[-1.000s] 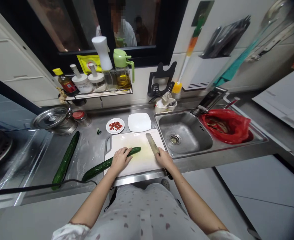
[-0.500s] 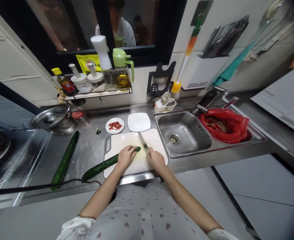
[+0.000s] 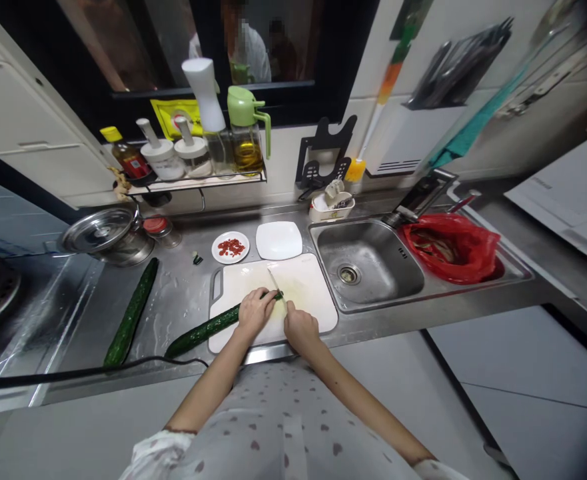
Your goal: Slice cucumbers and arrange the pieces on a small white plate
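My left hand is closed over the right part of a long green cucumber, which lies slantwise across the left edge of the white cutting board. In my right hand is the handle of a knife, its blade upright and edge-on to me at the cucumber's right end, just beyond my left fingers. Whether the blade has cut in, I cannot tell. A second cucumber rests on the steel counter at the left.
Behind the board are a small plate of chopped red pieces and a white dish. To the right is the sink, with a red bag beside it. A lidded pot and a dark cable are at the left.
My right hand has moved left with the knife, bringing the blade from beside the cucumber to its right end. The blade has turned edge-on. My left hand keeps its hold.
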Available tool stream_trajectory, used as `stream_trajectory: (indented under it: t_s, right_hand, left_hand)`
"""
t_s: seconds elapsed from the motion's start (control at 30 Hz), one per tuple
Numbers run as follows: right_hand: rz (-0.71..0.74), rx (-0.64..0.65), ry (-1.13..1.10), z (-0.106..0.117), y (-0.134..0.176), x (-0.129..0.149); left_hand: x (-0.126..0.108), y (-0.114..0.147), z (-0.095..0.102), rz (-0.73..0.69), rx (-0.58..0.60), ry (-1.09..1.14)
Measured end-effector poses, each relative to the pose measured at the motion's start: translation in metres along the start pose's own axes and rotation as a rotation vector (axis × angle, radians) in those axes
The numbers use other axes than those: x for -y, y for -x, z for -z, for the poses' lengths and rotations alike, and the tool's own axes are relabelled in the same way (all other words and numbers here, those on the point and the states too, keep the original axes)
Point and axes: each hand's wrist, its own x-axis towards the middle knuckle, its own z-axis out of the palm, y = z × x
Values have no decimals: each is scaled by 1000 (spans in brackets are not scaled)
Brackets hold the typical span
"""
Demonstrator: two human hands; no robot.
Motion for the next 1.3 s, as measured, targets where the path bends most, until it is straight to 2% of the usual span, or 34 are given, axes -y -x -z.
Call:
stream_trajectory:
  t_s: [0.63,1.3]
  right_hand:
    - [1,69,-1,-6,26,-10]
    - [-7,54,-48,-3,-6,0]
  left_hand:
    - [-3,-3,3,22,41,-22]
    - [-3,-4,4,26,47,-30]
